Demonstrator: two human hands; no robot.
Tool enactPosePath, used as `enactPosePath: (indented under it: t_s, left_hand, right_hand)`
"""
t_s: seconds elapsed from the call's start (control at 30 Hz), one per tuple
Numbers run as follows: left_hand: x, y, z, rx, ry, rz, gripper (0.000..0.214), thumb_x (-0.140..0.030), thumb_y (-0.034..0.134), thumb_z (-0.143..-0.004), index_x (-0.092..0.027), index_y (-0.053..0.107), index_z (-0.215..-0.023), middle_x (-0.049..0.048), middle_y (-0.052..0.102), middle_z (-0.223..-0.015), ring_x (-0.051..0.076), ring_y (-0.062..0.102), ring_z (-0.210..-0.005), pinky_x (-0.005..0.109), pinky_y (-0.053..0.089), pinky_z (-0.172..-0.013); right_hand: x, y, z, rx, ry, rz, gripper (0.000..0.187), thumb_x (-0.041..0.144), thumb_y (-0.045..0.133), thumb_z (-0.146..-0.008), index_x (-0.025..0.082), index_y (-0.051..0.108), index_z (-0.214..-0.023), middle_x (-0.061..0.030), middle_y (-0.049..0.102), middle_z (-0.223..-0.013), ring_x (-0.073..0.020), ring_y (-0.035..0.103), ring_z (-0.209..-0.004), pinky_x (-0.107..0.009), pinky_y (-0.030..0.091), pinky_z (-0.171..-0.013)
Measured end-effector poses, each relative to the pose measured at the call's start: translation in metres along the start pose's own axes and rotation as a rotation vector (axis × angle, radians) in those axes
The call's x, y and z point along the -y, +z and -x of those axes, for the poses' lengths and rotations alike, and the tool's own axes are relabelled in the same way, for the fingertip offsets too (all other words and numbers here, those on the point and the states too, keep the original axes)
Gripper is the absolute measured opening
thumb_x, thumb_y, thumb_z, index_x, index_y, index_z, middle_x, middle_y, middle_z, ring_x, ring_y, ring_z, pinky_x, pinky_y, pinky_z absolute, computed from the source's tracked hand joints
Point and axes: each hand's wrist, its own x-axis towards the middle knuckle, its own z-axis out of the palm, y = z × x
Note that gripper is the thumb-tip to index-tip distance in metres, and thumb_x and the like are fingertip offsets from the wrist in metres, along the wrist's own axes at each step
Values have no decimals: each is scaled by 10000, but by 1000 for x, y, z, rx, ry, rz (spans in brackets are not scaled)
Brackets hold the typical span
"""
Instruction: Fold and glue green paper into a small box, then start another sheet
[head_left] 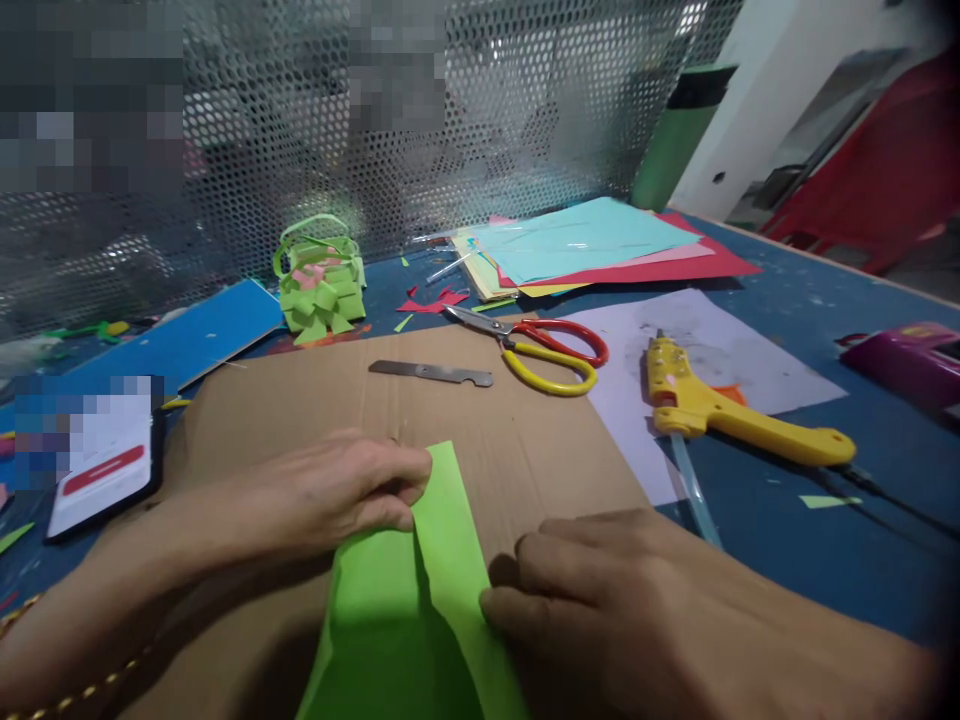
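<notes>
A bright green sheet of paper (375,600) lies on the brown cardboard (547,460), with a folded strip running along its right side. My left hand (367,485) is closed at the far end of this strip, pinching the paper between thumb and fingers. At the right edge of the sheet, my right hand (600,600) is closed, its fingers curled and its thumb tip against the fold. Beyond the hands, a flat metal blade (431,373) and scissors (551,350) with red and yellow handles rest on the cardboard. The near end of the paper runs out of view.
A yellow glue gun (720,405) with a glue stick sits on lilac paper (622,400) at right. A small green paper basket (322,280) and stacked coloured paper (592,240) stand behind. A phone (112,460) is at left. Perforated metal (517,110) borders the blue table's back.
</notes>
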Motion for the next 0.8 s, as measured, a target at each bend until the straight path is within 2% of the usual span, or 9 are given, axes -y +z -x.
enactPosePath:
  t_s: [0.2,0.4,0.57,0.7,0.8]
  left_hand:
    - [-4,-2,4,14,-18,-23,119,-235,517,-950,-218,485,-836,-15,561,-842,175,517,-779,283,368,-695]
    - [-8,-5,4,19,-18,-21,124,-211,536,-945,-216,493,-829,-19,563,-833,171,519,-777,279,361,-694]
    - [-5,-5,5,-1,22,-31,91,-196,544,-943,-221,509,-862,-24,563,-833,168,524,-783,269,353,-680]
    - [2,-3,6,-33,122,-35,70,-170,537,-951,-229,536,-913,-24,578,-852,158,537,-788,258,354,-665]
    - [6,-1,4,-69,238,-31,119,-130,530,-950,-229,579,-907,-22,588,-850,149,546,-802,252,363,-682]
  right_hand:
    - [6,10,-8,-45,31,112,94,172,703,-828,211,618,-821,20,660,-837,-123,550,-610,-292,391,-528]
    - [2,1,-6,-8,7,29,130,133,557,-952,197,633,-866,-22,661,-860,-145,568,-672,-296,411,-567]
    - [-9,-3,-3,52,106,-72,222,-9,516,-881,194,605,-896,4,622,-871,-126,526,-699,-273,377,-594]
    - [-11,1,-1,12,74,-89,270,-22,505,-880,206,609,-980,18,597,-870,-122,499,-714,-282,345,-613]
    - [-8,2,-2,24,60,-54,220,13,499,-916,203,610,-937,11,588,-869,-120,489,-703,-289,331,-599]
